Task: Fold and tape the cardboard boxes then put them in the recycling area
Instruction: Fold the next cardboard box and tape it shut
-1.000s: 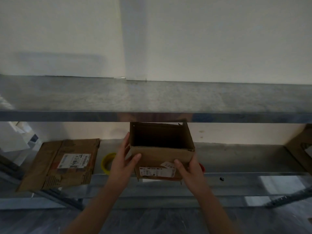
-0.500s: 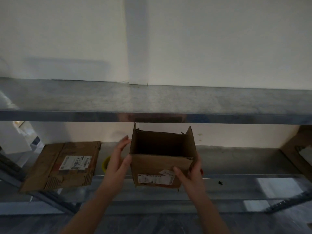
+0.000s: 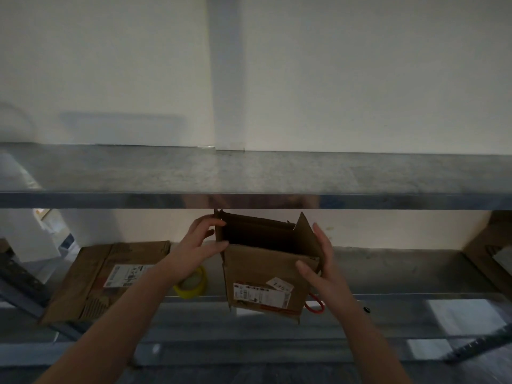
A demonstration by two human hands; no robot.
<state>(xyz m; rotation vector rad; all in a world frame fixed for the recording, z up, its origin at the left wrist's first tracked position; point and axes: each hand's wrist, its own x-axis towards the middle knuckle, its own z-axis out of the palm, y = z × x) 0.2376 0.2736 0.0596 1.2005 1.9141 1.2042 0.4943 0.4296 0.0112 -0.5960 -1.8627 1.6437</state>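
- The box is open at the top and sits in the air between the two hands, in front of the lower shelf and just under the front edge of the upper shelf
- The left hand is at the box's 9 o'clock side, fingers hooked over the top of the left wall and thumb near the front corner, so it grips that side
- The right hand is at the 3 o'clock side, thumb pressed on the front face and fingers reaching up the outside of the right flap, which stands up
- The hands are apart, with the box clamped between them
- A shipping label faces the camera low on the front face
- A roll of yellow tape lies on the lower shelf at the box's 8 o'clock, partly behind the left wrist
- A piece of flat cardboard lies further out at 9 o'clock
- A red loop shows at 4 o'clock; I cannot tell what it belongs to
- The step looks like the folding stage, with the flaps up and no fresh tape visible
- The next move likely calls for pushing the side walls or flaps inward, then freeing the left hand for the tape roll just beside it
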